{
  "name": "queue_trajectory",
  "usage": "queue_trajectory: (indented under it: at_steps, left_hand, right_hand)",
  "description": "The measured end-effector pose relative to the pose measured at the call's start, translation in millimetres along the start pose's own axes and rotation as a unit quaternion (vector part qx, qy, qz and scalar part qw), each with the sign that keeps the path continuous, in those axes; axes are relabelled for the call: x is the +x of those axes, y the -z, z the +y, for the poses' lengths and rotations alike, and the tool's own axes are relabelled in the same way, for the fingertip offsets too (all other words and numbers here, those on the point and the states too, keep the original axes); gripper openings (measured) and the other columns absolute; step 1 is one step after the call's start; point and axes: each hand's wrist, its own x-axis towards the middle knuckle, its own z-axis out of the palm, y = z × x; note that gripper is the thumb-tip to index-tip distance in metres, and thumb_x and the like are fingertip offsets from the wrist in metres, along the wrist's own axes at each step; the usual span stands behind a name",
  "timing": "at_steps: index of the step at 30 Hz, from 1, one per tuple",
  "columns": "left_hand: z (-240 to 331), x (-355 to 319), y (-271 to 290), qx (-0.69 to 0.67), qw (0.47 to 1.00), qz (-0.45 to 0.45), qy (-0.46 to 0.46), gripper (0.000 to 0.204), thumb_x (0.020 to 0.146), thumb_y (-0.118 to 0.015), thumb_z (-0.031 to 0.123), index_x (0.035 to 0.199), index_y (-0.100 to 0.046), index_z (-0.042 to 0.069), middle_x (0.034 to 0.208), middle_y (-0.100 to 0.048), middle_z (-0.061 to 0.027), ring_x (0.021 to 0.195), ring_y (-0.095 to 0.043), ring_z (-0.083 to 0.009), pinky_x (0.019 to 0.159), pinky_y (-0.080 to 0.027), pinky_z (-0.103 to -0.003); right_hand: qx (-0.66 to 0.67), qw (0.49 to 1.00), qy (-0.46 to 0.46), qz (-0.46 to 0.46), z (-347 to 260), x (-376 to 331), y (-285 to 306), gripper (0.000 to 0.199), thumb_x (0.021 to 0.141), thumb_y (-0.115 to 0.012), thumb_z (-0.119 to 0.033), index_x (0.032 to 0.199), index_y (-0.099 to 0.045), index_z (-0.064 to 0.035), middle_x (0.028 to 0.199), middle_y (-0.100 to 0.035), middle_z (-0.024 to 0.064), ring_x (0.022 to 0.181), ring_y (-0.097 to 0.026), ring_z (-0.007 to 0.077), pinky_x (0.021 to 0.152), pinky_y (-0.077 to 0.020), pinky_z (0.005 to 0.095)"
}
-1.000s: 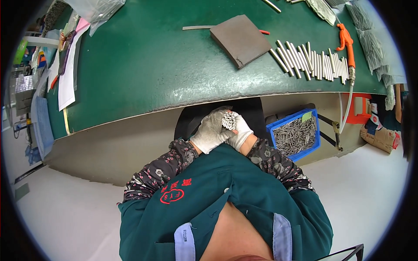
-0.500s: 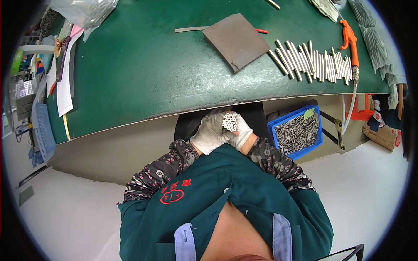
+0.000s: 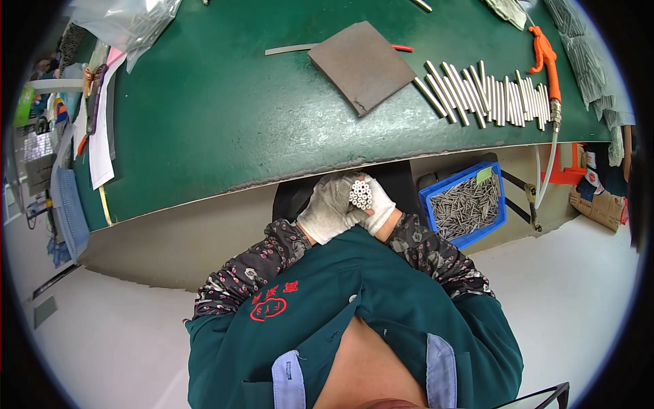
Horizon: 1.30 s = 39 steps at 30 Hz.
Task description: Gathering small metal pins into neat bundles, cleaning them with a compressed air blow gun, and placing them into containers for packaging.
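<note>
Bundle: a cluster of thin metal tubes, hollow round ends facing up, held below the front edge of the surface, above the lap.
Left hand: in a pale knit glove, fingers curled closed around the bundle's left side.
Right hand: gloved alike, wrapped shut on the bundle's right side, touching the left hand.
Blue bin: rectangular plastic, just right of the hands, full of short grey metal pieces.
Surface: green, matte, curved edge.
Row of tubes: silvery, lying side by side.
Grey sheet: flat, dull, squarish.
Orange air gun: hose hanging down.
</note>
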Motion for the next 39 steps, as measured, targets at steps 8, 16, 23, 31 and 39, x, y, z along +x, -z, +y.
queue_trajectory:
  at_steps: [8,16,23,31,39]
  left_hand:
    - [-4,1,0,-0.104,0.992,-0.04,0.062,0.068,0.068,-0.07,0.045,0.115,-0.046,0.002,0.109,-0.05,-0.0148,0.108,-0.046,-0.0298,0.094,-0.034,-0.037]
    - [17,20,-4,-0.479,0.859,0.057,0.174,0.053,0.063,-0.079,0.023,0.105,-0.055,0.001,0.099,-0.059,-0.0071,0.094,-0.055,-0.0193,0.084,-0.042,-0.031]
    - [20,28,-14,-0.512,0.823,0.14,0.202,0.031,0.069,-0.073,0.006,0.097,-0.059,0.002,0.087,-0.062,-0.0042,0.076,-0.059,-0.0133,0.071,-0.048,-0.027]
    - [-21,13,-17,-0.829,0.513,0.094,0.203,0.019,0.075,-0.063,0.006,0.094,-0.06,0.004,0.093,-0.063,-0.0083,0.09,-0.059,-0.0213,0.083,-0.046,-0.039]
    - [-34,-3,-6,-0.771,0.573,0.087,0.263,0.017,0.073,-0.066,0.003,0.082,-0.054,0.011,0.073,-0.057,-0.0049,0.072,-0.059,-0.0201,0.072,-0.049,-0.046]
  right_hand:
    - [0.025,0.988,0.022,0.15,6,12,2,0.03,0.092,-0.034,-0.026,0.098,-0.056,-0.006,0.091,-0.063,0.0084,0.083,-0.06,0.024,0.08,-0.0484,0.0379]
    - [0.08,0.975,0.118,0.17,15,21,3,0.03,0.091,-0.034,-0.024,0.096,-0.055,-0.0031,0.096,-0.061,0.0101,0.085,-0.058,0.0242,0.083,-0.0467,0.0375]
    - [0.075,0.95,0.167,0.254,10,4,-41,0.027,0.089,-0.035,-0.021,0.091,-0.057,-0.0053,0.086,-0.061,0.0113,0.08,-0.059,0.0228,0.074,-0.0508,0.036]
    - [-0.343,0.912,0.081,0.211,-6,-47,-69,0.038,0.089,-0.04,-0.032,0.117,-0.047,-0.007,0.112,-0.054,0.0093,0.096,-0.055,0.0245,0.074,-0.0476,0.0407]
    - [-0.727,0.379,0.545,0.175,-69,-176,-161,0.022,0.086,-0.054,-0.019,0.092,-0.061,0.0011,0.082,-0.062,0.0122,0.074,-0.06,0.0195,0.066,-0.0482,0.0316]
